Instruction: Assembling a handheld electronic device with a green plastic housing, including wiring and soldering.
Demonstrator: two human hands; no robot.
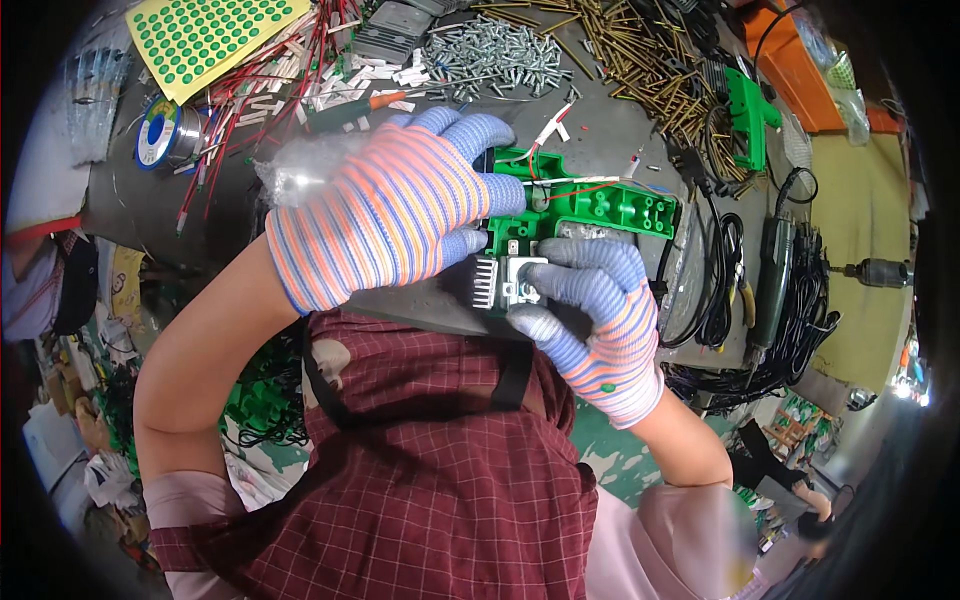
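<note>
Both my hands wear striped knit gloves. My left hand (pixel 385 205) is closed on the left end of a green plastic tool housing half (pixel 610 208), with its fingers around the edge. Red and white wires lie inside the open shell. Just below the housing, my right hand (pixel 600 325) pinches a small electrical part with a finned metal heat sink (pixel 485 283) between thumb and fingers. The part's metal face and a prong show, while its underside is hidden. Whether it touches the housing I cannot tell.
Silver screws (pixel 495 58), long brass-coloured screws (pixel 640 60) and red-wired white connectors (pixel 290 60) lie along the far side. A solder spool (pixel 165 135) and sticker sheet (pixel 210 45) are left. Right are a green housing piece (pixel 748 115), black cables (pixel 715 255) and an electric screwdriver (pixel 775 285).
</note>
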